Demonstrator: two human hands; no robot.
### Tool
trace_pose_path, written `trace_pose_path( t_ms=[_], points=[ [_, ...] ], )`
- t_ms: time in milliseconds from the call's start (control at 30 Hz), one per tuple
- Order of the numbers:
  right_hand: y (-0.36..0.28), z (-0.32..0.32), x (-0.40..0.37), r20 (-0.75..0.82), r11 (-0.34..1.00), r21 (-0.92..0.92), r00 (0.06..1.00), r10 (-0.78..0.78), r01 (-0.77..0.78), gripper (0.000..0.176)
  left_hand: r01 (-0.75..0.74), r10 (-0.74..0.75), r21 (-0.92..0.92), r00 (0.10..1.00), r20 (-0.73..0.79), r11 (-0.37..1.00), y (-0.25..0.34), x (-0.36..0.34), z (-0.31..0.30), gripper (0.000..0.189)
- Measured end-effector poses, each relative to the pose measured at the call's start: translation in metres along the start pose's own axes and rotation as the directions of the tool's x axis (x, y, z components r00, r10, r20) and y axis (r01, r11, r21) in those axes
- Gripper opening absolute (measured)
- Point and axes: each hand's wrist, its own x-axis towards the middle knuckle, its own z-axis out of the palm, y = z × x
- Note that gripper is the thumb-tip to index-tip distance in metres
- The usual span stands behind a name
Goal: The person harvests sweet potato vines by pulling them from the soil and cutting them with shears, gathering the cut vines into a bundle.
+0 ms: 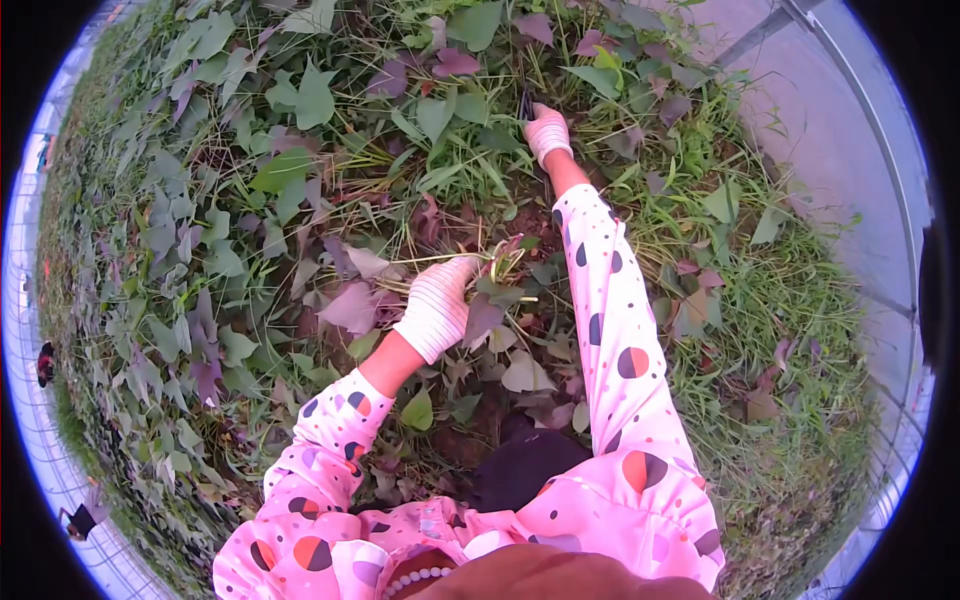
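Note:
My left hand (440, 308), in a white ribbed glove, is closed around a bunch of cut-looking leafy vine stems (500, 268). Pale stem ends stick out past the fingers, and purple-green leaves hang below them. Farther forward, my right hand (547, 133) wears a similar glove and grips a thin dark tool (527, 102). Leaves hide much of that tool, so its exact kind cannot be made out. Broad green leaves (435, 115) and purple ones (456, 63) grow around the right hand.
Dense vines (220, 250) cover the ground on the left. Long grass (770, 400) grows on the right, beside a pale sheet wall (830, 150) with a metal frame. Brown soil (530, 220) shows between my arms. A dark-clad knee (525, 468) is below.

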Motion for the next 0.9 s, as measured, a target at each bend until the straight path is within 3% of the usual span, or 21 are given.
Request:
trace_pose_path(
  t_ms=[100, 167, 200, 233, 267, 300, 367, 400, 467, 500, 533, 567, 600, 633, 700, 767, 833, 900],
  points=[
    [0.004, 0.011, 0.017, -0.073, 0.994, 0.052, 0.993, -0.091, 0.095, 0.032, 0.055, -0.056, 0.025, 0.998, 0.035, 0.998, -0.006, -0.003, 0.0, 0.041],
    [-0.015, -0.004, 0.013, -0.151, 0.927, 0.326, 0.978, -0.14, 0.184, 0.03, 0.082, -0.082, 0.0, 0.996, 0.039, 0.997, -0.017, -0.003, -0.001, 0.037],
    [-0.023, -0.013, 0.01, -0.146, 0.867, 0.458, 0.978, -0.147, 0.198, 0.028, 0.099, -0.103, -0.151, 0.994, -0.023, 0.984, -0.031, -0.002, 0.007, 0.034],
    [-0.039, -0.028, 0.0, -0.143, 0.787, 0.582, 0.978, -0.152, 0.207, 0.025, 0.093, -0.1, -0.106, 0.993, -0.063, 0.99, -0.023, 0.0, -0.002, 0.031],
    [-0.054, -0.048, -0.017, -0.088, 0.739, 0.656, 0.988, -0.127, 0.154, 0.021, 0.09, -0.096, -0.059, 0.99, -0.104, 0.994, -0.016, 0.002, -0.01, 0.029],
    [-0.06, -0.06, -0.03, 0.013, 0.606, 0.794, 0.995, -0.103, 0.053, 0.019, 0.16, -0.17, -0.12, 0.983, -0.076, 0.98, -0.01, 0.006, -0.019, 0.034],
    [-0.088, -0.09, -0.069, 0.053, 0.649, 0.76, 0.997, -0.06, -0.001, 0.018, -0.128, 0.086, -0.146, 0.961, -0.263, 0.981, -0.013, 0.015, -0.029, 0.04],
    [-0.094, -0.096, -0.089, 0.119, 0.63, 0.775, 0.989, -0.084, -0.04, 0.018, -0.19, 0.187, 0.012, 0.949, -0.255, 0.982, -0.019, 0.022, -0.041, 0.051],
    [-0.109, -0.106, -0.133, 0.274, 0.598, 0.787, 0.955, -0.115, -0.154, 0.018, -0.235, 0.189, -0.136, 0.94, -0.285, 0.962, -0.031, 0.039, -0.042, 0.066],
    [-0.117, -0.109, -0.158, 0.366, 0.582, 0.78, 0.923, -0.122, -0.232, 0.017, -0.283, 0.237, -0.105, 0.918, -0.319, 0.953, -0.033, 0.046, -0.043, 0.073],
    [-0.12, -0.111, -0.178, 0.404, 0.577, 0.78, 0.9, -0.167, -0.243, 0.02, -0.285, 0.277, 0.022, 0.905, -0.323, 0.958, -0.018, 0.05, -0.056, 0.069],
    [-0.123, -0.11, -0.194, 0.443, 0.573, 0.779, 0.871, -0.214, -0.255, 0.022, -0.282, 0.273, 0.021, 0.905, -0.326, 0.959, -0.037, 0.054, -0.046, 0.069],
    [-0.128, -0.104, -0.204, 0.488, 0.529, 0.782, 0.852, -0.19, -0.329, 0.024, -0.204, 0.174, -0.118, 0.959, -0.225, 0.972, -0.071, 0.059, -0.028, 0.065],
    [-0.136, -0.118, -0.208, 0.531, 0.579, 0.738, 0.827, -0.182, -0.347, 0.021, -0.204, 0.177, -0.15, 0.969, -0.172, 0.967, -0.075, 0.054, -0.031, 0.057],
    [-0.134, -0.131, -0.191, 0.555, 0.694, 0.661, 0.809, -0.194, -0.287, 0.017, -0.214, 0.175, -0.183, 0.963, -0.205, 0.96, -0.056, 0.034, -0.051, 0.041],
    [-0.112, -0.108, -0.144, 0.315, 0.617, 0.755, 0.948, -0.044, -0.222, 0.015, -0.118, -0.012, -0.419, 0.955, -0.295, 0.9, -0.038, 0.008, -0.063, 0.03],
    [-0.072, -0.08, -0.074, 0.038, 0.449, 0.893, 0.999, 0.001, -0.034, 0.018, -0.074, -0.199, -0.623, 0.913, -0.357, 0.779, -0.015, -0.022, -0.077, 0.023],
    [-0.035, -0.064, -0.01, -0.101, 0.665, 0.746, 0.979, 0.178, -0.044, 0.022, 0.019, -0.425, -0.835, 0.867, -0.26, 0.549, -0.044, -0.054, -0.066, 0.016]
  ],
)
